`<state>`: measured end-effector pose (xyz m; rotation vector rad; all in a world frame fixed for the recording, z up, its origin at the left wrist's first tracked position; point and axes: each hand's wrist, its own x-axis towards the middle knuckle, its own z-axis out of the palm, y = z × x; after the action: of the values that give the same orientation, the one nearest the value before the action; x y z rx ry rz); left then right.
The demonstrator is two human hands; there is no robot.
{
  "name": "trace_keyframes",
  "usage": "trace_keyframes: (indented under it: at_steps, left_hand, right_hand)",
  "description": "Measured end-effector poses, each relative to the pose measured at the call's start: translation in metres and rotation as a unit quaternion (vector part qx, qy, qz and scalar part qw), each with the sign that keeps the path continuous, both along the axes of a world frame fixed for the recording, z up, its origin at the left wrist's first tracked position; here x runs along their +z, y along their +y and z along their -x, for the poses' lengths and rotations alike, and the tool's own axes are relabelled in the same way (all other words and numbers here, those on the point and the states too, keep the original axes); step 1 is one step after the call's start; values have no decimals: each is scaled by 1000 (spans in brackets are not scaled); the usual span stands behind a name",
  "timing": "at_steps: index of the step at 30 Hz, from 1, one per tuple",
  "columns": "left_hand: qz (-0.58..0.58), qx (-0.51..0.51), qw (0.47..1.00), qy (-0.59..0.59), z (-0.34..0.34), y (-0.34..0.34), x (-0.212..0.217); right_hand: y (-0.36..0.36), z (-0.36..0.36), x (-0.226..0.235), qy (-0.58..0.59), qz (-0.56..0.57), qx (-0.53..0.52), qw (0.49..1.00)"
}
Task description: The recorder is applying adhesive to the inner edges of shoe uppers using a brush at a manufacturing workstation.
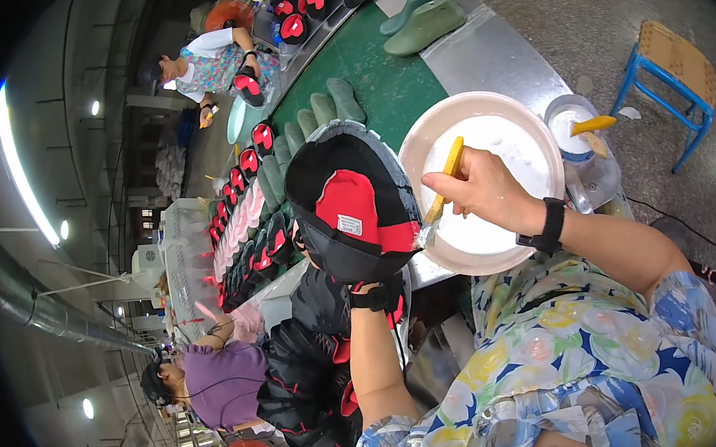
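Hidden: left hand [366, 286] is inside or under the shoe upper [347, 212]; fingers unseen, grip cannot be told.
Shoe upper: black, red centre panel, small white label; at frame centre.
Right hand [478, 186]: closed on yellow-handled brush [444, 184], at 3 o'clock of the upper.
Brush tip: blurred, just beside the upper's edge.
Bowl [422, 135]: pale, white paste, on worktop [389, 80].

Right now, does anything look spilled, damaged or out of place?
Nothing stands out. The left hand holds a black-and-red shoe upper; the right hand holds a yellow brush over the bowl of white glue, none visibly spilled.
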<state>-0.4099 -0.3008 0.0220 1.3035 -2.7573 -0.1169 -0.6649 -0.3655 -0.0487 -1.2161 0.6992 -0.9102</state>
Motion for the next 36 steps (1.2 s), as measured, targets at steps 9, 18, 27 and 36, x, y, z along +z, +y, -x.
trace_keyframes:
  at_steps: [9, 18, 27, 36]
  left_hand:
    - [-49, 1, 999, 3, -19, 34, 21]
    - [-53, 47, 993, 99, 42, 69, -41]
    - [-38, 107, 972, 207, 31, 71, -48]
    - [-26, 173, 931, 322, 8, 90, -55]
  right_hand:
    - [-27, 23, 15, -17, 248, -26, 968]
    - [1, -28, 47, -212, 600, 52, 770]
    - [-27, -20, 31, 17, 452, 97, 886]
    - [-33, 8, 22, 180, 296, 178, 921]
